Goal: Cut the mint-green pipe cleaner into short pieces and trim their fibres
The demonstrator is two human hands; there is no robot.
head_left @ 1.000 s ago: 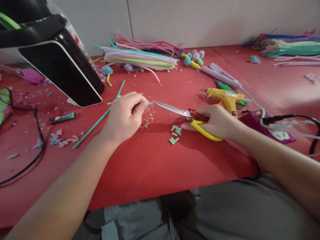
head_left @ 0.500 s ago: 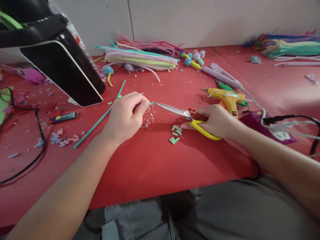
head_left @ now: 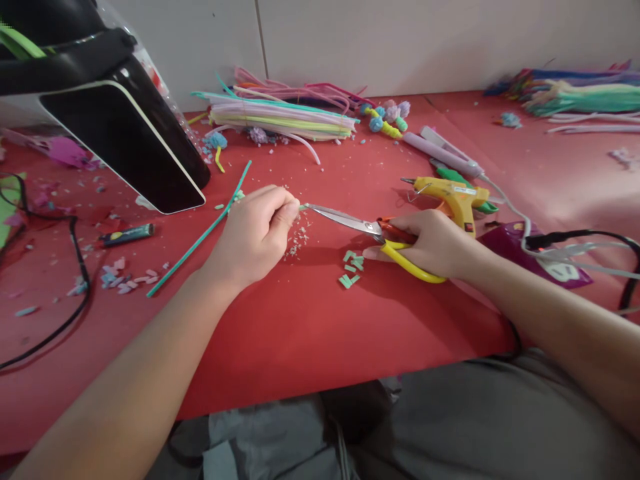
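My left hand (head_left: 255, 233) is closed in a pinch on a long teal pipe cleaner (head_left: 193, 245), whose short tip sticks out past my thumb toward the right. My right hand (head_left: 433, 243) grips scissors (head_left: 365, 230) with yellow and orange handles. The shut blades point left, and their tips meet the pipe cleaner's end. A small heap of cut teal bits (head_left: 351, 267) lies on the red table (head_left: 310, 333) just below the blades. Pale crumbs are scattered under the blade tips.
A yellow glue gun (head_left: 450, 193) and a lilac tool (head_left: 440, 153) lie behind my right hand. Bundles of pipe cleaners (head_left: 280, 117) sit at the back. A black stand with a dark screen (head_left: 125, 147) leans at left. Black cables run along both sides.
Almost nothing has moved; my left hand has shifted very slightly to the right with the pipe cleaner, and the scissors stay at its tip.
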